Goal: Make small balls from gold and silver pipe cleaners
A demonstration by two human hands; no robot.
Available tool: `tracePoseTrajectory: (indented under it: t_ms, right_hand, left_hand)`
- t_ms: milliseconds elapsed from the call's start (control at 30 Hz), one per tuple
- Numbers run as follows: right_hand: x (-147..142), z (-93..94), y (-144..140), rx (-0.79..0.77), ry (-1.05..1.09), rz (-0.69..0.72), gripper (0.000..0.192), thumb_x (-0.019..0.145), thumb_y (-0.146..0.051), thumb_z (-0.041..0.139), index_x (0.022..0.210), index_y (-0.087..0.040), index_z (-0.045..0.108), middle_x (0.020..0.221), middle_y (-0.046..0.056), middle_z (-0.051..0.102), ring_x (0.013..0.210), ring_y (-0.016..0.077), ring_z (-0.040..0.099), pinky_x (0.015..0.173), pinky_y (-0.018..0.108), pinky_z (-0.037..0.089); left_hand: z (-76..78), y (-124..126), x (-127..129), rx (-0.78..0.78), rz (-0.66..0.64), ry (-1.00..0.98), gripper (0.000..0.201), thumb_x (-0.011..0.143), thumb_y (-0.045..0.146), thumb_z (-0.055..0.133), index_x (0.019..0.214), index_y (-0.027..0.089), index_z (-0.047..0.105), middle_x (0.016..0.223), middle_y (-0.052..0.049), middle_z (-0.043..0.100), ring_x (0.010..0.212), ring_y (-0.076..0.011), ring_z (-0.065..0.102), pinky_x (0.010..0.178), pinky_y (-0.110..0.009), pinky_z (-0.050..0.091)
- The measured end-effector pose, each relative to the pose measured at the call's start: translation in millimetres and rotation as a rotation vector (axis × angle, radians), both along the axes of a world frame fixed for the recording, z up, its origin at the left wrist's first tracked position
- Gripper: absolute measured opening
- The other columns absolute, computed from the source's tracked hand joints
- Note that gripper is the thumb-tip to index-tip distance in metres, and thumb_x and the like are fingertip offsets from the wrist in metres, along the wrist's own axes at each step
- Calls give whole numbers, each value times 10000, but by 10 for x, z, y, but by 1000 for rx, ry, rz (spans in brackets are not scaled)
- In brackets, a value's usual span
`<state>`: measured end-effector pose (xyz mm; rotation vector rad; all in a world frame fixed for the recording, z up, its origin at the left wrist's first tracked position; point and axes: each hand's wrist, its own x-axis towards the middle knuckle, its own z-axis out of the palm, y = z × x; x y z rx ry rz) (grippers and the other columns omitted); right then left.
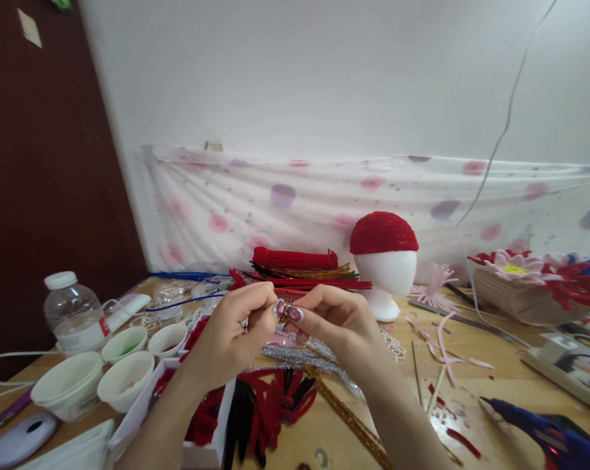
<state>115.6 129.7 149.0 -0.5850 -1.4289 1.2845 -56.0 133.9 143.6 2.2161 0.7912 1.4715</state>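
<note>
Between left hand [241, 323] and right hand [341, 326], both pinching, a gold piece [284, 319], perhaps tinsel, sits mostly hidden.

Overhead: I see open air above the left hand [243, 326] and right hand [341, 326], back to the flowered sheet [246, 196].
Ahead, low: red bundle [295, 259] bars a straight reach; foam head [390, 277] stands beside it.
Left side: crowded; bottle [74, 316] and cups [70, 385] stand close, white box [201, 455] under the left forearm.
Near centre: narrow bare strip of bench [322, 425] between red-and-black stems [270, 411] and gold stems [346, 411].
Right side: partial passage past thin sticks [436, 390]; glue gun [534, 424] points its nozzle inward.
Far right: white cable [508, 111] hangs across.
</note>
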Motion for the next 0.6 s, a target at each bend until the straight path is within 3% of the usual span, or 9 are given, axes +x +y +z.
tracePoseTrajectory:
  t_ms: [100,300,433,600]
  right_hand:
    - [-36,-5,-49,72,13,-101,102,721,-222,834,676,-197,746,621,-10,698,568,102,589,556,232,459]
    - [-211,-45,-119,47,138,-151,131,707,-294,846,656,-214,756,572,-14,667,511,103,546,486,232,451]
    - [-318,-97,-140,134,241,-216,86,731,-265,836,689,-235,767,615,-29,677,516,81,512,491,214,436]
    - [-221,-77,-122,148,150,-208,54,737,-211,821,723,-231,774,632,-27,689,523,82,522,499,214,429]
  left_hand:
    - [-2,-14,18,69,59,-44,310,955,166,456,650,217,438,647,41,419,589,-129,415,547,-274,330]
    - [-75,-55,173,129,130,-235,296,972,135,444,692,228,428,652,49,412,572,-123,416,527,-256,340]
    - [-125,-56,191,256,254,-219,304,958,81,446,695,225,401,652,54,386,583,-121,397,547,-253,332]
    - [-86,-31,106,267,188,-138,288,962,107,435,698,225,436,657,46,416,588,-130,416,555,-268,336]
